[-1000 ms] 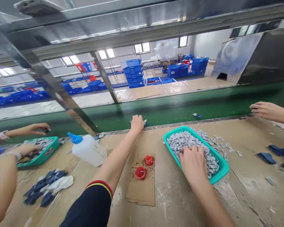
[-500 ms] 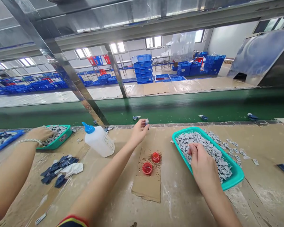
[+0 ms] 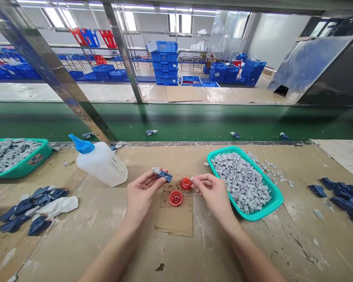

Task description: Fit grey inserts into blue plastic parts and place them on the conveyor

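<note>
My left hand [image 3: 142,194] is shut on a small dark blue piece [image 3: 164,176] with a grey tag [image 3: 156,170] at its end. My right hand [image 3: 213,194] pinches its fingertips together just right of a red cap [image 3: 186,183], and nothing shows between them. That cap and a second red cap [image 3: 175,197] sit on a cardboard sheet [image 3: 173,223] under both hands. To the right, a teal basket [image 3: 270,207] is heaped with grey tags [image 3: 239,182].
A white glue bottle [image 3: 101,164] with a blue nozzle stands left of the hands. Dark blue pieces [image 3: 345,199] lie at the right, and more with white pieces [image 3: 32,207] at the left. Beyond the table runs a green conveyor belt [image 3: 194,121].
My left hand has come back from the belt edge with the blue piece. My right hand has left the basket. The hands now meet above the cardboard, and the view has tilted level.
</note>
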A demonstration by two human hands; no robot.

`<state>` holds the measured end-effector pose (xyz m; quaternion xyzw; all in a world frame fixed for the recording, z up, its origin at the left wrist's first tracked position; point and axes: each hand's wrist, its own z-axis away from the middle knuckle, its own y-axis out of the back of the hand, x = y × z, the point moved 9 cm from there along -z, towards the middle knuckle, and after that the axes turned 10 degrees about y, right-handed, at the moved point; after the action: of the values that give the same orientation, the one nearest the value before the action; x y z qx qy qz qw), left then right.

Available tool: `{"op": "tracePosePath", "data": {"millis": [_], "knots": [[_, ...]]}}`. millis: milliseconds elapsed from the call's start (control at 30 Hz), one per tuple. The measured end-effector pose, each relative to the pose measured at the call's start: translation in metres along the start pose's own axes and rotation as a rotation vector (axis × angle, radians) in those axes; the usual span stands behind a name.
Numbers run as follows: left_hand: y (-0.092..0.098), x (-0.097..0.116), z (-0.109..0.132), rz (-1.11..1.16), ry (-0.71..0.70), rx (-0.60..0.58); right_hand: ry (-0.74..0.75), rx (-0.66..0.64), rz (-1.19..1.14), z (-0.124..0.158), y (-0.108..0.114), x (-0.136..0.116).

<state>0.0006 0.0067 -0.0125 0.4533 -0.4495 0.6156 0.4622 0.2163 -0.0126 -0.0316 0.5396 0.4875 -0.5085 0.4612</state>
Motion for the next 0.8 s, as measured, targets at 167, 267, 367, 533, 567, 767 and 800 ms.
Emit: {"op": "tracePosePath", "data": {"millis": [167, 267, 367, 533, 567, 767, 800], "knots": [[-0.003, 0.001, 0.005, -0.001, 0.019, -0.006, 0.01, -0.014, 0.009, -0.004, -0.012, 0.008], [-0.006, 0.001, 0.007, 0.001, 0.02, -0.001, 0.007, -0.027, 0.043, -0.005, -0.014, 0.013], [-0.008, 0.0, 0.008, -0.002, 0.034, 0.01, 0.019, -0.027, 0.08, -0.006, -0.014, 0.015], [-0.011, -0.005, 0.009, -0.018, 0.043, -0.011, 0.006, -0.024, 0.022, -0.005, -0.011, 0.01], [-0.013, -0.007, 0.009, -0.02, 0.045, -0.028, -0.002, -0.026, 0.0, -0.004, -0.01, 0.007], [-0.024, -0.015, 0.015, -0.057, 0.075, -0.082, -0.016, -0.051, -0.094, 0.001, -0.01, -0.013], [-0.025, -0.015, 0.016, -0.064, 0.081, -0.082, -0.011, -0.063, -0.103, 0.002, -0.012, -0.016]]}}
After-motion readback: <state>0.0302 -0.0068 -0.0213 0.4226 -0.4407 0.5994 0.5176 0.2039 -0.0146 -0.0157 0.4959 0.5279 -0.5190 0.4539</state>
